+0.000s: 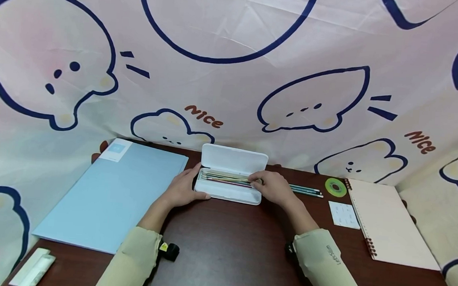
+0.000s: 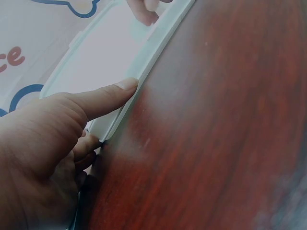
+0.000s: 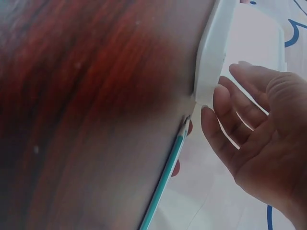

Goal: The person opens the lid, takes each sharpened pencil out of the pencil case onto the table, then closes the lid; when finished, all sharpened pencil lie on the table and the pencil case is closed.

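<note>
An opened white pencil case (image 1: pixel 229 195) lies at the back middle of the table, its lid (image 1: pixel 233 158) raised toward the wall. Several thin coloured pencils (image 1: pixel 226 178) lie lengthwise in its tray. At the case's left end, my left hand (image 1: pixel 183 188) grips it, the thumb along the front edge, the fingers round the end. My right hand (image 1: pixel 273 187) is over the right end, thumb and forefinger at the ends of the pencils, which draw together there. The right wrist view shows its other fingers (image 3: pixel 230 117) loosely curved beside the case; glare hides the pencils there.
Teal pencils (image 1: pixel 306 191) lie right of the case, near a green tape roll (image 1: pixel 335 187), a white card (image 1: pixel 344 214) and a spiral notebook (image 1: pixel 391 223). A large blue folder (image 1: pixel 118 193) covers the left side. White narrow packs (image 1: pixel 33 267) lie at front left.
</note>
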The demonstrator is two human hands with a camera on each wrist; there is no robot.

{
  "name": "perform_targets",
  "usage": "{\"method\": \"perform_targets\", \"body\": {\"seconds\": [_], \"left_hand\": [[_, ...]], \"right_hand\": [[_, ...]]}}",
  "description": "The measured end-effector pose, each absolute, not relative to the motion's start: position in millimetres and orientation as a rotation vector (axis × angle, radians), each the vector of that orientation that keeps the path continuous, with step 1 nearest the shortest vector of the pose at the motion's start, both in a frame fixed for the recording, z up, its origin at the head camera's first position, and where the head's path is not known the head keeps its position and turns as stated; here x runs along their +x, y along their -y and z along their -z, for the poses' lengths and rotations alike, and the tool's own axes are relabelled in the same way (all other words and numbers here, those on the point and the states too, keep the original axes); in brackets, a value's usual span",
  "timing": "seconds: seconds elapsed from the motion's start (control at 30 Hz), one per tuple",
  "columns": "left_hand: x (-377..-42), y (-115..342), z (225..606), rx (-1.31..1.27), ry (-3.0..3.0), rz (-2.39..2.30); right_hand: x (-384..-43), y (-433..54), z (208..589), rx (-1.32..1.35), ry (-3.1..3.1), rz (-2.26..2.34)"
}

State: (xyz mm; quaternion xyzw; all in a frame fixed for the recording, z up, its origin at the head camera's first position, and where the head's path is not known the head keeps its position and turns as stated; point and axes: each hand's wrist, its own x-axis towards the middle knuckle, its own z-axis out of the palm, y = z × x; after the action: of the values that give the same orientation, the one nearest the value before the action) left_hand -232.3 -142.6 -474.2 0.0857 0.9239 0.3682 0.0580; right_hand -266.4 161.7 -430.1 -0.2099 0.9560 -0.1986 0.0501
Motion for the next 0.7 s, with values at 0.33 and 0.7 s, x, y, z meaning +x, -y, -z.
{"method": "perform_targets", "body": {"seconds": [0.33,0.7], "left_hand": [[-232,142,474,0.264,-2.798,-1.117],[-232,143,474,0.255,-2.808,-1.100]], "right_hand": [[-272,-155,436,-0.617,-2.924,0.424],[-272,-146,432,-0.607,-2.931,0.241]]}}
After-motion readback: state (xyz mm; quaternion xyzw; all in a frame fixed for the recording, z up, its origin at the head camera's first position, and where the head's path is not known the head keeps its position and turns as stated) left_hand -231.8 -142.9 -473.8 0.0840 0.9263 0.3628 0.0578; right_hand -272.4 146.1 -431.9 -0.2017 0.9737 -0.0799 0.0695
